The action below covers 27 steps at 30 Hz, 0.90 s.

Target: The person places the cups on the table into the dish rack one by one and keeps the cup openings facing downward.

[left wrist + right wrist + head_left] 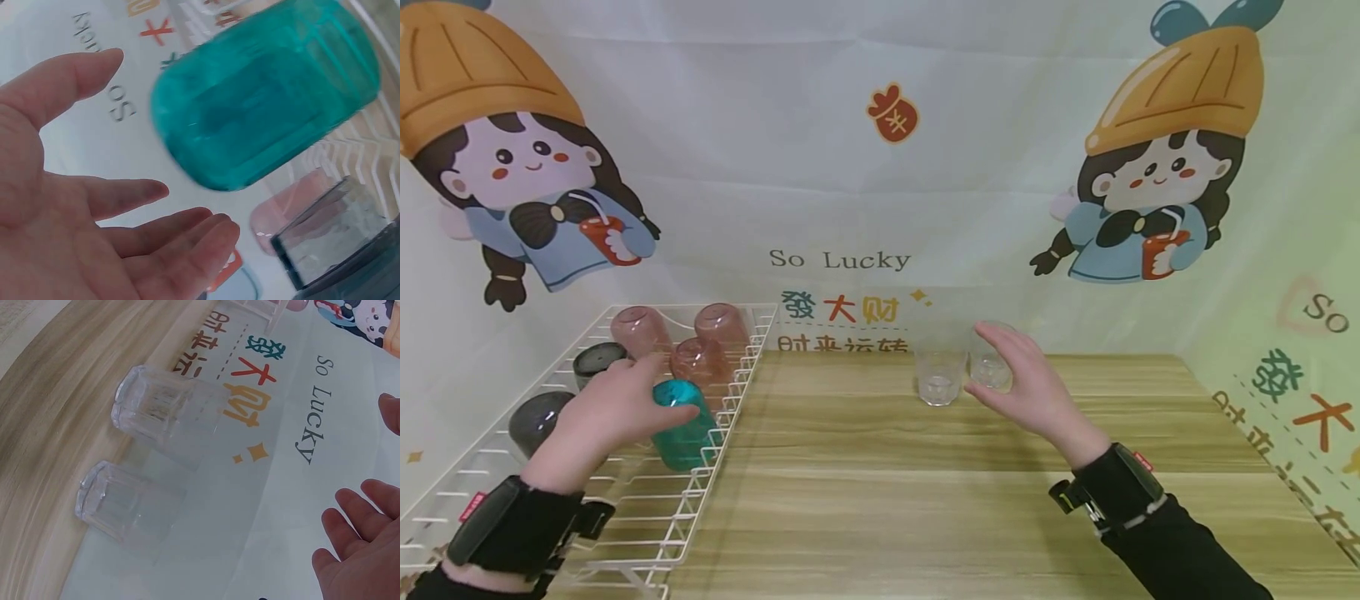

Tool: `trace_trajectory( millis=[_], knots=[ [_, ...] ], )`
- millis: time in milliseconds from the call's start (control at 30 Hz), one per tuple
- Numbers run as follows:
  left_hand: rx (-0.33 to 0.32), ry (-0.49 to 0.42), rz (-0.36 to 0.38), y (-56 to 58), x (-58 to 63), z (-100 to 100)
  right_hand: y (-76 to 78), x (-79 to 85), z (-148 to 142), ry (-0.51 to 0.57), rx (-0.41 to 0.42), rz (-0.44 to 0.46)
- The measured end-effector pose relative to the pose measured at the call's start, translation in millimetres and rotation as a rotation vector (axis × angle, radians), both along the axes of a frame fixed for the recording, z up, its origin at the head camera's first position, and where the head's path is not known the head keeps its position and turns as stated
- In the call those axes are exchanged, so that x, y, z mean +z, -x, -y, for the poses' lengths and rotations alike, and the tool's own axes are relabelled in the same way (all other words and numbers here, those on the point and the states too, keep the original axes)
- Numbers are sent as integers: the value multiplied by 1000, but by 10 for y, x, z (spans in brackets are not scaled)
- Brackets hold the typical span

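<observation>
My left hand [613, 407] is over the white wire rack [677, 533], thumb and fingers spread, beside an upside-down teal glass [681, 442]. In the left wrist view a gap shows between those fingers and the teal glass [262, 94]. On the table's far side stand two clear glasses, upright: one clear glass [938, 383] is left of my right hand [1033, 387], and the other clear glass [988, 369] is partly hidden behind it. The right thumb and fingers are parted; in the right wrist view they stand apart from both glasses.
Three pink glasses, including one pink glass [638, 331] at the back, stand on the rack. Two dark grey glasses, one a grey glass [535, 423], are on its left side, partly behind my left hand. A printed cloth [820, 167] hangs behind the wooden table [887, 500].
</observation>
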<state>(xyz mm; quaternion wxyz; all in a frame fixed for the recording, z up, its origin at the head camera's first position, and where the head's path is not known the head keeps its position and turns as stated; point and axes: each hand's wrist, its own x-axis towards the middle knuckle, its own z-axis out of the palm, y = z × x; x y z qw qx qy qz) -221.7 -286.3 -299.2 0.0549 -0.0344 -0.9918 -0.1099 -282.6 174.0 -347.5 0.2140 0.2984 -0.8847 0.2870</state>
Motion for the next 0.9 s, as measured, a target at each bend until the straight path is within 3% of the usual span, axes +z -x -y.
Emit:
trace_trajectory(
  millis=[267,900],
  knots=[
    [34,-13,-30,-175,169,-41,10,-13,18,-4,-9,-1],
    [28,-21,-87,-424,275,-153,117,-142,51,-11,-3,-36]
  ],
)
